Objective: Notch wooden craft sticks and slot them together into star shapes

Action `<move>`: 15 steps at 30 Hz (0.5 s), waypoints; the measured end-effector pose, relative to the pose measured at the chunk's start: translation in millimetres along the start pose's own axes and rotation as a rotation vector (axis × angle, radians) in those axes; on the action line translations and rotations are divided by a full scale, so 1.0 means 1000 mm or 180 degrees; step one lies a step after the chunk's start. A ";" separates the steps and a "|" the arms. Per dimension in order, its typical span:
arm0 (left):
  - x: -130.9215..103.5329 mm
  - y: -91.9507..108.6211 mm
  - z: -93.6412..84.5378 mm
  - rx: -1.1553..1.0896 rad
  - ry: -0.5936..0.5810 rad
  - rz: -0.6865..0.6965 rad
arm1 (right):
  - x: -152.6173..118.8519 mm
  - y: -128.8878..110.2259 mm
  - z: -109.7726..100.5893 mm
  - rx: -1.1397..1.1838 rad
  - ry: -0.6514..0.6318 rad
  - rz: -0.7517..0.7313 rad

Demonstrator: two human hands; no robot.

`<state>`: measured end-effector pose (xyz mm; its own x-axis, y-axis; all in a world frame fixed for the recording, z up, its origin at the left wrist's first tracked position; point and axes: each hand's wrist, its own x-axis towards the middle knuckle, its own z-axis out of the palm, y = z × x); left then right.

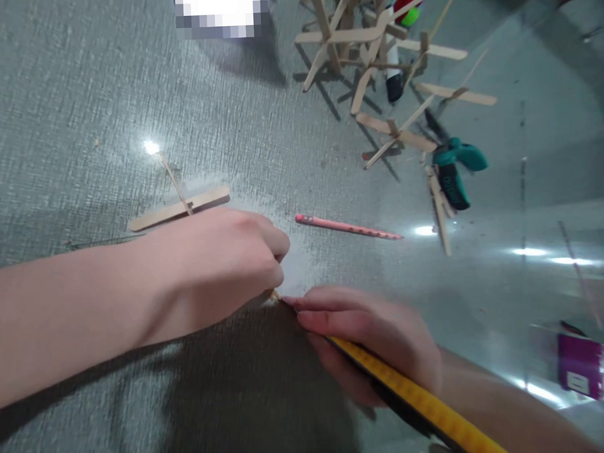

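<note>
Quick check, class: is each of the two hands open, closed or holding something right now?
Left hand: closed, apparently on a small wooden piece, mostly hidden.
Right hand: closed, holding a yellow-and-black tool.

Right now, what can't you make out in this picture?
All in the head view:
Stick: mostly hidden by the left hand.
Yellow tool: its rear end is cut off by the bottom edge, and the right hand, itself blurred, covers part of its front.
Purple box: the print on its label is too small to read.
</note>
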<state>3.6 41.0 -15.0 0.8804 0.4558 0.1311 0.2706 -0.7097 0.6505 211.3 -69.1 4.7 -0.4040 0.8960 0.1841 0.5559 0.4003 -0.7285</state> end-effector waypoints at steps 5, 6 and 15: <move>0.004 -0.009 -0.012 0.0629 -0.0365 0.0555 | -0.005 0.008 -0.011 0.0277 0.0413 -0.0212; 0.004 -0.007 -0.013 0.0765 -0.0391 0.0512 | -0.007 0.010 -0.014 0.0329 0.0578 -0.0032; -0.008 0.017 -0.012 0.1193 -0.0763 0.0532 | -0.005 0.024 -0.047 0.1347 0.1175 0.1924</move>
<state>-3.4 32.1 3.8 0.9769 0.2135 0.0061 0.2007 -0.9277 0.3146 260.5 -55.1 17.4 0.1829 0.9686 -0.1683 0.2502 -0.2114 -0.9448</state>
